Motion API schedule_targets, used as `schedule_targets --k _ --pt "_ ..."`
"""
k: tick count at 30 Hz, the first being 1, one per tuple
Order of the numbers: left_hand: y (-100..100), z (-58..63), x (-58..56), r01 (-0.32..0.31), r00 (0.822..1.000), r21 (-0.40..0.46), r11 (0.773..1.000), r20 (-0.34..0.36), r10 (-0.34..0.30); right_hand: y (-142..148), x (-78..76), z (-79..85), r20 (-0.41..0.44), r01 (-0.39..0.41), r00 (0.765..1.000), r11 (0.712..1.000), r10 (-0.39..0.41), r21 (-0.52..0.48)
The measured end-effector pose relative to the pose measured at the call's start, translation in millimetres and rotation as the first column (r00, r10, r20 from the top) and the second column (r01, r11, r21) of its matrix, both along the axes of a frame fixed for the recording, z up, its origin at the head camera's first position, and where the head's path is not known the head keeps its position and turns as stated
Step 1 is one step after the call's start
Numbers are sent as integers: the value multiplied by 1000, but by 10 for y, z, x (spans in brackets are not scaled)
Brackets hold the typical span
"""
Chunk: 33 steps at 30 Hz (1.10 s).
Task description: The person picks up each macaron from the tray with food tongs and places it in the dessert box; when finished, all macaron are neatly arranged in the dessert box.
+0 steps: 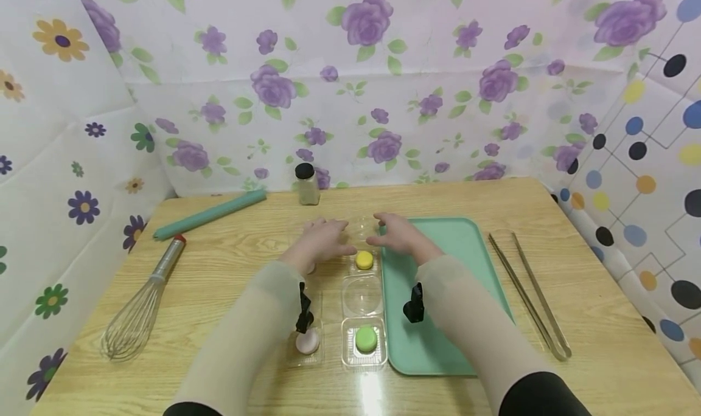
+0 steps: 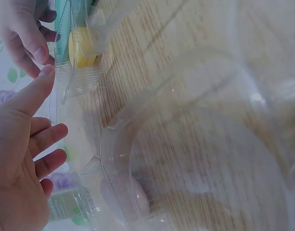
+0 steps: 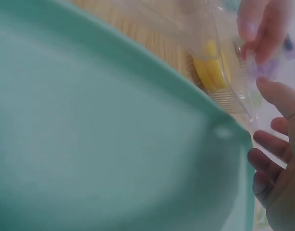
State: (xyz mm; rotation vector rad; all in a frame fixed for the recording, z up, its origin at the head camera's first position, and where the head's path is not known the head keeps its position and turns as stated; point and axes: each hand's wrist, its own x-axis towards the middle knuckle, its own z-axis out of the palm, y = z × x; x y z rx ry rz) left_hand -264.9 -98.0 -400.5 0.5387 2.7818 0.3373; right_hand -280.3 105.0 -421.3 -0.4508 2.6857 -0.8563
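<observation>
A yellow macaron (image 1: 364, 260) sits in a clear plastic box (image 3: 234, 103), whose transparent lid (image 1: 361, 226) stands open on the far side. On the left of it is my left hand (image 1: 320, 241), fingers loosely spread and thumb at the box's edge in the left wrist view. From the right, over the tray's rim, my right hand (image 1: 402, 236) reaches toward the same box with relaxed fingers and its thumb near the edge. Nearer to me, a green macaron (image 1: 366, 339) lies in another open clear box (image 1: 350, 360). A pale macaron (image 1: 308, 341) is under my left forearm.
A green tray (image 1: 405, 355) lies right of the boxes, with metal tongs (image 1: 547, 328) beyond it. On the left are a whisk (image 1: 131, 325) and a teal roll (image 1: 210, 214). A black-capped jar (image 1: 308, 188) stands at the back. Another pale macaron (image 2: 128, 195) is partly hidden by my left hand.
</observation>
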Motion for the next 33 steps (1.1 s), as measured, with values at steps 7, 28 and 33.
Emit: schedule_targets --k 7,28,33 --pt "-9 -12 -2 -6 1000 -7 1000 0 6 5 3 -29 2 -5 1000 1000 5 -9" --pt "-140 82 109 12 982 181 983 -186 23 146 204 113 -110 18 993 970 -46 -241" --pt "-143 93 193 35 972 224 974 -233 18 191 248 85 -79 27 995 952 -54 -306"
